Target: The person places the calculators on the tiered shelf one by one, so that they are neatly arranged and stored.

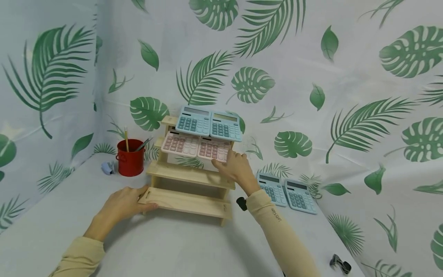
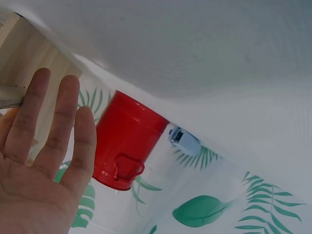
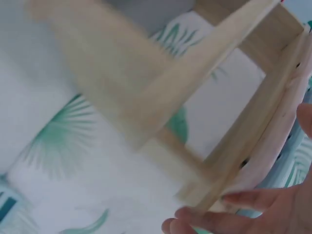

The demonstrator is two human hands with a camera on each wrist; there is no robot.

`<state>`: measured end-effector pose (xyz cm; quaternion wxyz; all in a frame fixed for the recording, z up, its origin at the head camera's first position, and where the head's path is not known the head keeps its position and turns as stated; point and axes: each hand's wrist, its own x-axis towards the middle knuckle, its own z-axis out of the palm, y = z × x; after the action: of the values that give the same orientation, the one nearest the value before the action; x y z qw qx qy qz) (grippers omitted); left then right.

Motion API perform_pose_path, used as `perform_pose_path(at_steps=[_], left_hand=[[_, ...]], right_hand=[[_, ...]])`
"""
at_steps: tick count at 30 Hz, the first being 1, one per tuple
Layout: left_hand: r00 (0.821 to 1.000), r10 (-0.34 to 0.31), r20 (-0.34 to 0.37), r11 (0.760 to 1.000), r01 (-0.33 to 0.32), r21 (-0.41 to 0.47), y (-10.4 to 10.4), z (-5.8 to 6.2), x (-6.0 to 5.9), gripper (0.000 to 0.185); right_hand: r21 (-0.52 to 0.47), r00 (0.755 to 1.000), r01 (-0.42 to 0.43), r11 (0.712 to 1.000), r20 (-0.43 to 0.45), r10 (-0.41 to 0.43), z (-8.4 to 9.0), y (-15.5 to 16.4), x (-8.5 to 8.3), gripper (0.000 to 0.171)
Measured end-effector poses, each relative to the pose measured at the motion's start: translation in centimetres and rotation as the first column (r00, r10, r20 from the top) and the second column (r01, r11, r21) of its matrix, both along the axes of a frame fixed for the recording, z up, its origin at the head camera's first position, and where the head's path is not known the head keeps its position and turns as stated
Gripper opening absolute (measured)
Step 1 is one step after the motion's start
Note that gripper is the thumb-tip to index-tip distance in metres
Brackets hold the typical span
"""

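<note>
Pink calculator (image 1: pixel 215 149) on the right of the second tier of the wooden stepped rack (image 1: pixel 188 181) is what my right hand (image 1: pixel 236 168) touches: from the head camera, my fingers reach up onto its lower right corner, loosely extended rather than clenched. A second pink calculator (image 1: pixel 180 143) lies just beside it on the same tier, and two blue calculators (image 1: pixel 209 123) sit side by side on the tier above. My left hand (image 1: pixel 121 206) rests flat against the left end of the rack's lowest step, fingers straight. A red tin cup (image 1: pixel 130 158) with pencils stands left of the rack, a small blue clip just beside it. Two more blue calculators (image 1: pixel 287 193) lie on the table right of my arm.

From the left wrist, my left hand (image 2: pixel 41 165) shows an open palm with straight fingers by the rack's edge (image 2: pixel 27 63), the red cup (image 2: pixel 126 141) near.

From the right wrist, blurred, my fingertips (image 3: pixel 234 209) press the rack's wooden frame (image 3: pixel 234 122).
</note>
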<state>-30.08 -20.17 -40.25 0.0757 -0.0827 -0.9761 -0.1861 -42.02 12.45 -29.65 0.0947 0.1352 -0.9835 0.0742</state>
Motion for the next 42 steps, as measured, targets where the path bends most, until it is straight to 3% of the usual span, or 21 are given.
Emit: perform_pose_path(at_steps=[4,14,19,25,30,42], left_hand=[[1.000,0.009,0.012,1.000,-0.009,0.009,-0.2,0.0,0.2,0.092],[0.999,0.020,0.026,1.000,-0.020,0.005,-0.9,-0.4,0.2,0.093],[1.000,0.010,0.006,1.000,-0.010,0.009,-0.8,-0.5,0.1,0.091],[1.000,-0.006,-0.022,1.000,0.006,-0.004,0.0,-0.8,0.0,0.084],[1.000,-0.012,-0.022,1.000,0.012,-0.001,0.7,-0.8,-0.2,0.085],[1.000,0.017,-0.023,1.000,-0.017,-0.006,0.0,-0.5,-0.3,0.088]], right_hand=[[-0.002,0.999,-0.012,1.000,0.036,0.013,-1.1,3.0,0.1,0.092],[0.004,0.983,0.108,0.994,0.146,-0.107,-4.9,11.6,-2.2,0.094],[0.014,0.955,0.172,0.985,0.242,-0.170,-6.5,15.0,-3.6,0.094],[0.094,0.899,0.239,0.967,0.355,-0.257,-8.8,18.0,-4.1,0.089],[0.110,0.877,0.265,0.958,0.387,-0.287,-9.9,19.6,-4.1,0.091],[0.080,0.875,0.288,0.954,0.384,-0.296,-10.2,18.9,-5.3,0.105]])
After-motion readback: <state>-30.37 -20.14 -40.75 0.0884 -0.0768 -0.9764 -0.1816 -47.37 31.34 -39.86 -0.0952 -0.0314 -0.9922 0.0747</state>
